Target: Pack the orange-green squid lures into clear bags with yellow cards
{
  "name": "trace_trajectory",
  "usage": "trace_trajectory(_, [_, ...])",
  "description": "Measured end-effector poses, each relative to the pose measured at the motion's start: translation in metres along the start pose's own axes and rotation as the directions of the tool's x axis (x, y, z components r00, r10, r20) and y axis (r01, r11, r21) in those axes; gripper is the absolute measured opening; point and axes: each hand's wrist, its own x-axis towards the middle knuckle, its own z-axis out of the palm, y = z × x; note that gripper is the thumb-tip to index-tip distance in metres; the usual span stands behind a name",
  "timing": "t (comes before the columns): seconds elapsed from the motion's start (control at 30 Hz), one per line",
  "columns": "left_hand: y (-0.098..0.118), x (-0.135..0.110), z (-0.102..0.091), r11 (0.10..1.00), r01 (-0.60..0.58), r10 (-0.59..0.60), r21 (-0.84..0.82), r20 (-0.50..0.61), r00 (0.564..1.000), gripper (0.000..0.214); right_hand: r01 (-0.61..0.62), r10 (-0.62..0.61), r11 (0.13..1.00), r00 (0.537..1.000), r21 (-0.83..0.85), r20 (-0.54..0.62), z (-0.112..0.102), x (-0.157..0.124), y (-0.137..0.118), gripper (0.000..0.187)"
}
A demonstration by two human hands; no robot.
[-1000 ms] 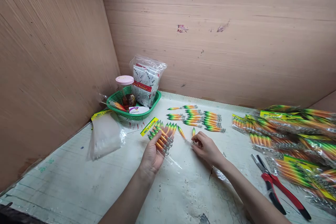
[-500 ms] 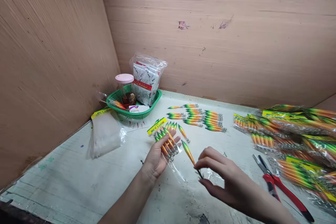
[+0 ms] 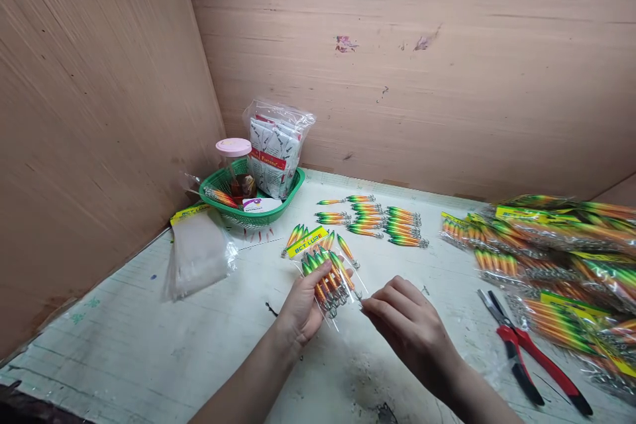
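Note:
My left hand (image 3: 301, 308) grips a clear plastic bag with a yellow "BCT LURE" header (image 3: 307, 242), thumb on top. Several green-and-orange fishing lures (image 3: 320, 285) lie side by side in it, their hooks toward me. At the bag's right side, my right hand (image 3: 410, 318) pinches one fishing lure (image 3: 345, 271) by its hook end; its body lies along the other lures. Whether that lure is fully inside the plastic, I cannot tell. Just beyond the bag rest more loose lures (image 3: 348, 250), partly covered by it.
Rows of loose lures (image 3: 368, 218) lie further back. Filled lure packets (image 3: 561, 318) pile up at right, beside red-handled pliers (image 3: 534, 358). Left of centre are flat bags (image 3: 199, 255) and a green basket (image 3: 268, 217) holding a pink-lidded jar (image 3: 233, 148). Wooden walls enclose the table's back and left.
My right hand has brought its lure leftward against the bag's lures. The left hand and bag have shifted slightly right, and the yellow header now faces up more fully.

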Motion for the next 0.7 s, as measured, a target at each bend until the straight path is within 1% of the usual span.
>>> trace_trajectory(0.17, [-0.004,-0.003,0.002,0.996,0.041,-0.044,0.078,0.045,0.998,0.024,-0.09,0.089,0.992,0.996,-0.088,-0.024,0.002,-0.005,0.002,0.016])
trace_trajectory(0.27, [-0.009,-0.007,0.003,0.983,0.098,-0.109,0.158,0.06,0.992,0.021,-0.071,0.073,0.993,0.997,-0.09,0.017,-0.001,-0.015,0.0,0.012])
trace_trajectory(0.33, [-0.015,-0.009,0.003,0.966,0.142,-0.162,0.217,0.077,0.984,0.018,-0.041,0.045,0.994,0.998,-0.103,0.033,-0.001,-0.026,-0.004,0.014])
trace_trajectory(0.4, [-0.022,-0.01,0.002,0.948,0.179,-0.21,0.264,0.092,0.973,0.017,-0.043,0.047,0.993,0.999,-0.107,0.028,0.0,-0.039,-0.009,0.015])
trace_trajectory(0.53, [-0.034,-0.009,0.0,0.912,0.237,-0.292,0.336,0.125,0.948,0.018,-0.144,0.141,0.983,0.99,-0.113,-0.032,0.008,-0.066,-0.016,0.018])
trace_trajectory(0.6, [-0.035,-0.01,-0.001,0.893,0.252,-0.322,0.373,0.139,0.937,0.026,-0.192,0.185,0.973,0.98,-0.124,-0.068,0.011,-0.075,-0.018,0.022])
trace_trajectory(0.63, [-0.035,-0.012,-0.003,0.879,0.247,-0.327,0.408,0.139,0.935,0.034,-0.209,0.201,0.969,0.977,-0.131,-0.073,0.012,-0.078,-0.018,0.024])
trace_trajectory(0.7, [-0.035,-0.018,-0.007,0.826,0.232,-0.337,0.514,0.121,0.934,0.061,-0.228,0.222,0.963,0.973,-0.145,-0.06,0.012,-0.081,-0.018,0.026])
